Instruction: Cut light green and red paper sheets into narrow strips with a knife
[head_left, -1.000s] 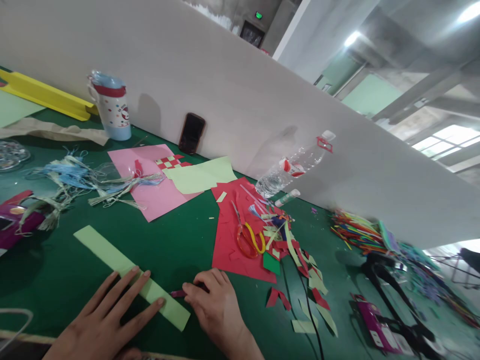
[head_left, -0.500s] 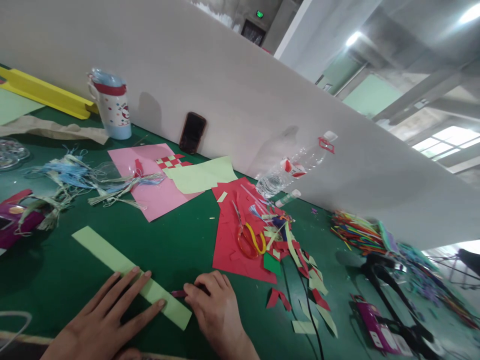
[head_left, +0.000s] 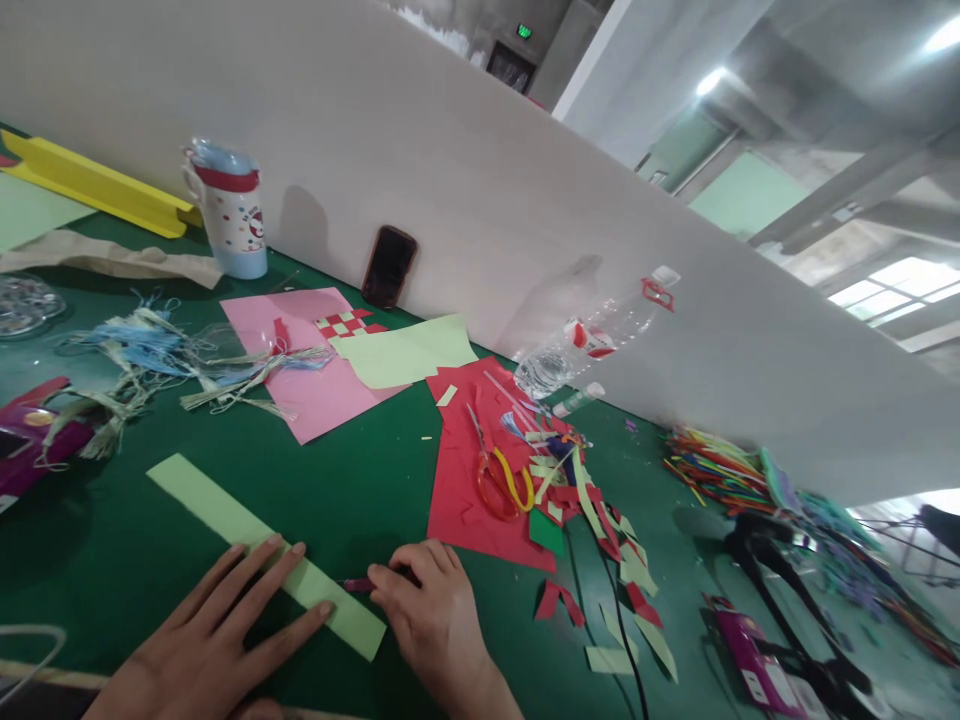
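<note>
A long light green paper strip [head_left: 202, 502] lies slantwise on the green table [head_left: 352, 500]. My left hand [head_left: 214, 640] rests flat on the strip's near end, fingers spread. My right hand [head_left: 431, 615] is curled just right of that end, fingers pinched on a small dark pink-tipped tool [head_left: 358, 585] that touches the strip's edge. What sort of tool it is cannot be made out.
Red paper [head_left: 457, 470] with orange-yellow scissors [head_left: 501, 480] and paper scraps lies beyond my right hand. Further back: pink paper [head_left: 300, 370], a woven red-and-green square [head_left: 343, 324], a phone [head_left: 387, 266], a cup [head_left: 229, 215], a plastic bottle [head_left: 592, 340]. Straw bundles [head_left: 150, 360] lie left, coloured sticks [head_left: 712, 465] right.
Both hands stay on the strip; only the view has shifted slightly.
</note>
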